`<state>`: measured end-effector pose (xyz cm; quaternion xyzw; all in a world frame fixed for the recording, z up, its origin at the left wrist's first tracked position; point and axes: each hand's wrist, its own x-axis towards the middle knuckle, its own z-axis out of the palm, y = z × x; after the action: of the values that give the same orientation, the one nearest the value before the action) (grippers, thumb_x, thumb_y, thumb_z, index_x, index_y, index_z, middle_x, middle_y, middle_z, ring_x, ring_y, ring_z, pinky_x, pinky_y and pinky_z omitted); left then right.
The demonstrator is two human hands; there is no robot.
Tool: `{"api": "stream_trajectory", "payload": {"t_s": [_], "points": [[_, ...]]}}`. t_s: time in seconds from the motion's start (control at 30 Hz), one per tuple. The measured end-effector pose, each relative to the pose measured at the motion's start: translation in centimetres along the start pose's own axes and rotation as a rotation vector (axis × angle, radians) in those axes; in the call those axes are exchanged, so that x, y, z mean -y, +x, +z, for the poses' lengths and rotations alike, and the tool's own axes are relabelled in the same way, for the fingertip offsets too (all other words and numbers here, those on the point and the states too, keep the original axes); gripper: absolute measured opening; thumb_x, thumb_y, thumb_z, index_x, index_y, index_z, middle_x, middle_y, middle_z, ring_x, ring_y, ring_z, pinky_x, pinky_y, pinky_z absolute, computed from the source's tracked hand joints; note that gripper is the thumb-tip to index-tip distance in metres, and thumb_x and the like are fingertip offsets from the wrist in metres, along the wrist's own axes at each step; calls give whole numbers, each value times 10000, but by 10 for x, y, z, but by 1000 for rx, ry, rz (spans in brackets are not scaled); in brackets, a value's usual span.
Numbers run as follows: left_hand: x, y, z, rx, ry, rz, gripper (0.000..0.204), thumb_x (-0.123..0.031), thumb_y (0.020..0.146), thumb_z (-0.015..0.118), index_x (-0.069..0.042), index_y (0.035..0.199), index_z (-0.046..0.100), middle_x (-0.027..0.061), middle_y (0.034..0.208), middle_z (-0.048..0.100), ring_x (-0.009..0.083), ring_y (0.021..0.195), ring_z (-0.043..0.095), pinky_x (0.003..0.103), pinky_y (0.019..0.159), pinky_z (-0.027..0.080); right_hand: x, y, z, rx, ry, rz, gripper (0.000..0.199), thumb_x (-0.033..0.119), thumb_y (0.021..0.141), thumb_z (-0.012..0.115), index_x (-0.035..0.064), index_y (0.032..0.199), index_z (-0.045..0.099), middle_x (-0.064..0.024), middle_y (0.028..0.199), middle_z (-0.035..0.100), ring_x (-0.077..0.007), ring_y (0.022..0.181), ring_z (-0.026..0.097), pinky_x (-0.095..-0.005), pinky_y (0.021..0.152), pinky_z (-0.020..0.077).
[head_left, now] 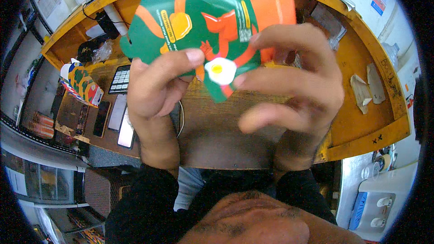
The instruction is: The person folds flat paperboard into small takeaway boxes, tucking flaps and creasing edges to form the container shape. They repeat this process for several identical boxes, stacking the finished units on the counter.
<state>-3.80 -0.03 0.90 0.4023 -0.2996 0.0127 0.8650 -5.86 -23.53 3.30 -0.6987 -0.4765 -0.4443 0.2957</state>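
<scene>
Above the table I hold up a green and orange printed piece of card (194, 22), decorated with cartoon shapes and a fried egg. One edge is curved, a plain orange panel shows at its right, and a narrow green tab points down. My left hand (156, 83) pinches the card's lower left part, thumb in front and the other fingers mostly hidden behind. At the right side, my right hand (303, 72) has its fingertips against the card near the egg print, its lower finger held apart. The right hand is slightly blurred.
A small printed carton (83, 83) with a striped cord stands on the table at left. Near it lie a dark keypad-like device (120, 79), a black phone (101, 118) and a lit phone (126, 132). Torn brown paper (360, 92) lies at right, inside the raised wooden rim (366, 147).
</scene>
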Motion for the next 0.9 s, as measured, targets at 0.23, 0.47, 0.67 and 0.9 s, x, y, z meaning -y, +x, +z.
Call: {"api": "stream_trajectory", "payload": {"t_s": [0.23, 0.47, 0.67, 0.9], "points": [[19, -29, -13, -40, 461, 232, 535, -35, 762, 745, 64, 1274, 628, 153, 1176, 729, 265, 1026, 726, 397, 915, 592, -25, 3, 12, -321, 17, 22, 526, 282, 872, 848, -20, 1284, 722, -194, 1341, 643, -294, 1265, 605, -384, 1092, 459], [24, -27, -4, 15, 365, 190, 506, -86, 885, 716, 59, 1355, 594, 169, 1260, 709, 287, 1129, 705, 423, 999, 565, -15, -1, 4, -85, 167, 251, 482, 134, 854, 838, -33, 1292, 726, -177, 1317, 692, -264, 1250, 639, -352, 1085, 467], [21, -3, 18, 109, 104, 11, 487, -129, 990, 691, 54, 1423, 564, 182, 1332, 691, 305, 1218, 686, 445, 1071, 541, -2, 0, 8, -74, 291, 489, 390, 91, 923, 789, -25, 1291, 733, -154, 1291, 714, -216, 1222, 649, -320, 1063, 476], [27, -11, 31, 25, 422, -43, 545, -220, 965, 754, 44, 1411, 586, 164, 1315, 697, 264, 1189, 692, 395, 1058, 550, -10, -3, 15, -192, 211, 441, 359, 98, 968, 749, -21, 1307, 727, -147, 1292, 724, -219, 1215, 662, -321, 1069, 478]]}}
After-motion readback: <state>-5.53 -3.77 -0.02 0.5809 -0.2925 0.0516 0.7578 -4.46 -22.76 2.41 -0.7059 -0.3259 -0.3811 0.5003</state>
